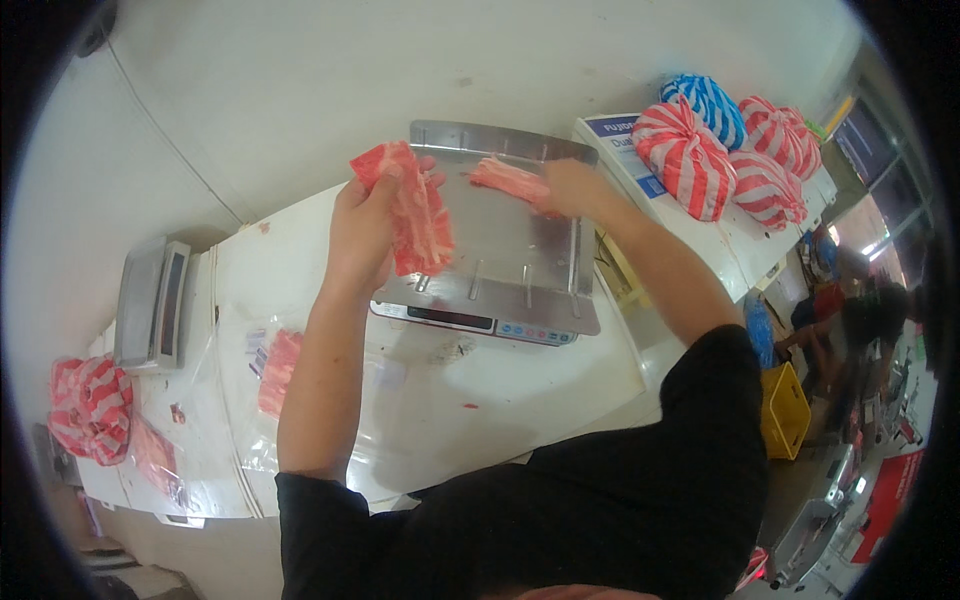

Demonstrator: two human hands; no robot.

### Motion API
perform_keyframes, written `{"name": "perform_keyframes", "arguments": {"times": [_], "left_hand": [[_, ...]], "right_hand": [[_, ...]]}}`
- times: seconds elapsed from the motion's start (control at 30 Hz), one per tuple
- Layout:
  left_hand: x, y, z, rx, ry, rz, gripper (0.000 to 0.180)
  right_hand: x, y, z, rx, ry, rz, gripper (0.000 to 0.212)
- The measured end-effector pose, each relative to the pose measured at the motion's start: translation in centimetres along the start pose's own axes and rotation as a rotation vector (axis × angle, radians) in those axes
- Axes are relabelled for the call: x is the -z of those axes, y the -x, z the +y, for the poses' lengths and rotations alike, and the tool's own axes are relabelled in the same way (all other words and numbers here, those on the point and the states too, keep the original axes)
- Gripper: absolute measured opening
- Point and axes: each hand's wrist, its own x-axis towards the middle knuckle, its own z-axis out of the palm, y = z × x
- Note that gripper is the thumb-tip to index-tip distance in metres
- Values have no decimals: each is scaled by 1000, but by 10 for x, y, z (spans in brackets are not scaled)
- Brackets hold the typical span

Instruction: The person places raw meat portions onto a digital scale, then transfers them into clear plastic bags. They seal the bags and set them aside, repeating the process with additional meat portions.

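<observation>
My left hand [366,225] is closed on a slab of sliced, fatty red meat [424,228], held tilted over the left side of the metal tray [500,250] of a digital scale [540,332]. At the tray's far right, my right hand [580,186] closes on the right end of a smaller strip of meat [502,178]. That strip lies on or just above the tray; I cannot tell which. My right fingertips are partly hidden behind the hand.
Beside my left forearm lies bagged meat [280,372] on the white table [500,400]. Farther left are a second scale [150,305], a red-striped bag [90,408] and another meat packet [157,455]. Striped bags [685,160] sit at right. People [850,310] are beyond a yellow crate [785,410].
</observation>
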Motion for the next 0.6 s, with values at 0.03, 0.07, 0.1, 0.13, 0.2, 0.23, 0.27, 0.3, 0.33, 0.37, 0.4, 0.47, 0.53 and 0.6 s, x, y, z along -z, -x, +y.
{"name": "perform_keyframes", "arguments": {"times": [0.03, 0.07, 0.1, 0.13, 0.2, 0.23, 0.27, 0.3, 0.33, 0.37, 0.4, 0.47, 0.53, 0.6], "left_hand": [[7, 1, 1, -11, -10, 15, 41], [13, 1, 1, -20, -19, 26, 42], [18, 3, 1, -27, -29, 37, 42], [21, 4, 2, -28, -33, 43, 42], [24, 3, 5, -31, -38, 45, 42], [25, 3, 4, -33, -39, 41, 42], [26, 2, 4, -36, -39, 36, 42], [28, 2, 3, -38, -38, 34, 42], [29, 2, 3, -36, -41, 36, 42], [30, 3, 3, -33, -44, 39, 42], [31, 3, 3, -33, -48, 40, 42], [34, 1, 2, -50, -47, 33, 43], [35, -1, 3, -66, -50, 20, 43], [36, -3, 3, -80, -57, 10, 43]], "right_hand": [[-6, 1, -6, -67, -12, -48, 62], [-5, -2, -9, -67, -32, -55, 60], [3, 0, -15, -68, -53, -64, 57], [7, 0, -19, -73, -75, -73, 55], [4, -9, -15, -36, -30, -43, 51], [5, -13, -10, -22, -8, -26, 49], [6, -16, -5, 9, -43, -13, 49], [9, -18, 0, 42, -76, -2, 50], [12, -20, 5, 75, -110, 9, 50], [16, -21, 10, 70, -150, 11, 51], [21, -22, 14, 65, -190, 15, 52], [24, -23, 20, 84, -240, 74, 52], [23, -24, 25, 127, -257, 188, 50], [23, -29, 25, 142, -289, 254, 49]]}}
